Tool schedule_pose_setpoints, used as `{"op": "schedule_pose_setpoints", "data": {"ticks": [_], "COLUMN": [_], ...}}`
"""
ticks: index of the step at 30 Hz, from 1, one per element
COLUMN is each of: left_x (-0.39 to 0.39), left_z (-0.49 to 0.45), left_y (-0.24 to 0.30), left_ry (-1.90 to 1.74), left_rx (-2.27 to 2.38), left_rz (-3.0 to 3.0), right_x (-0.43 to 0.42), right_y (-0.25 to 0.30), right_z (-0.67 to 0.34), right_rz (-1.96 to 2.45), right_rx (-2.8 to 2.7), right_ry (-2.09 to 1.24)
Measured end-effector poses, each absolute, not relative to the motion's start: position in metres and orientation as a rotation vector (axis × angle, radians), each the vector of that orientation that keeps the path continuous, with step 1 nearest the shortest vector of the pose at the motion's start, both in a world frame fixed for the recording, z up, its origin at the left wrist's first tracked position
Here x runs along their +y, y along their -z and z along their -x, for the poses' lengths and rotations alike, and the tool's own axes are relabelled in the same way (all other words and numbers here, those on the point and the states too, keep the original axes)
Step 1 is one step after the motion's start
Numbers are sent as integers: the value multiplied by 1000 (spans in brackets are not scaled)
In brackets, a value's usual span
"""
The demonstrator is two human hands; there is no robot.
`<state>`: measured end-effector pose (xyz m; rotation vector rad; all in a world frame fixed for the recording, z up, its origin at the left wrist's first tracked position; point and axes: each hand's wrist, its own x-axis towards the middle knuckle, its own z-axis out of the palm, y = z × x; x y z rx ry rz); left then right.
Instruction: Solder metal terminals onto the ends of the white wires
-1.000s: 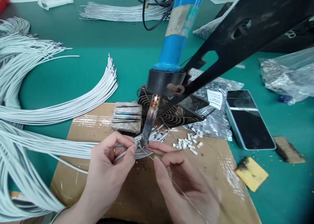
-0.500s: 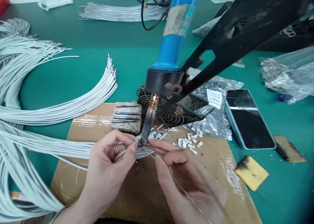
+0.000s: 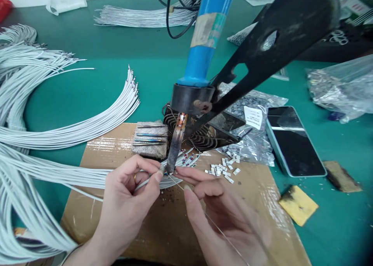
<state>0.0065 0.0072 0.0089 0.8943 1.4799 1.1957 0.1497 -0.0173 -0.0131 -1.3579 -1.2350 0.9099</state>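
The thin white insulated wire (image 3: 147, 183) is pinched tight in my left grip (image 3: 128, 196), its end at the grey soldering-iron tip (image 3: 174, 151) just above. Beside it, my right grip (image 3: 224, 215) pinches a thin silver solder wire (image 3: 217, 229), over brown cardboard (image 3: 96, 149).

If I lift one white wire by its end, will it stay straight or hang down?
Probably it hangs: the wires lie in long loose curves on the table. It seems light; the left hand pinches one between fingers only. Its bare end at the iron looks thin, so perhaps bends easily.
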Motion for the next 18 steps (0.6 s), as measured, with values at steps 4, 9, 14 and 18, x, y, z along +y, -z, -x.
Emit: {"op": "schedule_pose_setpoints", "data": {"ticks": [4,9,14,18], "left_x": [6,5,5,6], "left_z": [-7,-5,-5,-5], "left_y": [-9,-9,-11,-10], "left_ry": [-1201,-1211,-1221,-1212], "left_rx": [1485,1489,1513,1526], "left_rz": [-905,-926,-980,-984], "right_x": [-17,-17,-17,-18], "right_y": [12,13,13,15], "right_z": [-149,-143,-143,-144], "right_rz": [1337,1367,1357,1354], "right_rx": [-1223,-1183,-1184,-1217], "right_ry": [-910,-891,-885,-875]}}
